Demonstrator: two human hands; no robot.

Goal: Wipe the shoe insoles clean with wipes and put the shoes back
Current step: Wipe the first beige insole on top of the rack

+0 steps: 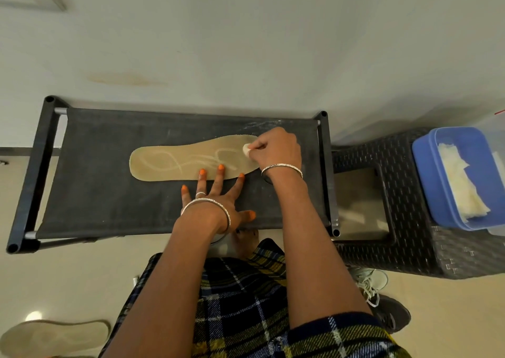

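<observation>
A tan insole (175, 161) lies flat along the black fabric top of a shoe rack (103, 204). My left hand (218, 193) is spread flat, its fingertips pressing the insole's near edge. My right hand (276, 147) pinches a small white wipe (246, 149) against the insole's right end. A second tan insole (54, 337) lies on the floor at the lower left. A grey-green laced shoe (374, 289) stands on the floor at the lower right, partly hidden by my right arm.
A dark wicker stool (410, 248) stands right of the rack. On it sits a blue plastic box (426, 172) holding white wipes (461, 185). The wall runs just behind the rack. My plaid clothing fills the lower middle.
</observation>
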